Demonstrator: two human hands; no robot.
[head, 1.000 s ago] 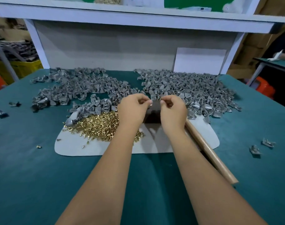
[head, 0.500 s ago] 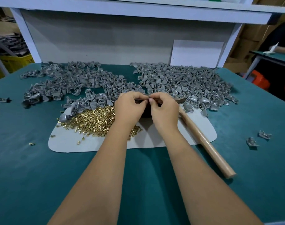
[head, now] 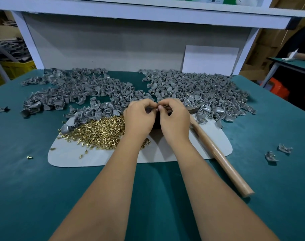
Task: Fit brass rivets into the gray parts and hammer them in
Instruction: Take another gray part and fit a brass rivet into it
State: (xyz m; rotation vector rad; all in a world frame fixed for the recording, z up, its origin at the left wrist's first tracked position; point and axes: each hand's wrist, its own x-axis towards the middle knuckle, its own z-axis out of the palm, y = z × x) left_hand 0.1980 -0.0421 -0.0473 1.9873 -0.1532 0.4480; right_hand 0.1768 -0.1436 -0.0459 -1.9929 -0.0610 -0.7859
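Two hands, left hand [head: 139, 119] and right hand [head: 174, 119], pinch something unseen at frame centre, brass rivets [head: 99, 131] piled lower left, hammer [head: 219, 155] lying ready at right.

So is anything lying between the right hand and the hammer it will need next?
Nothing visible does. The hammer lies on the mat just right of the right hand, its wooden handle bare and clear. Both hands, left hand included, are busy pinching something small between them.
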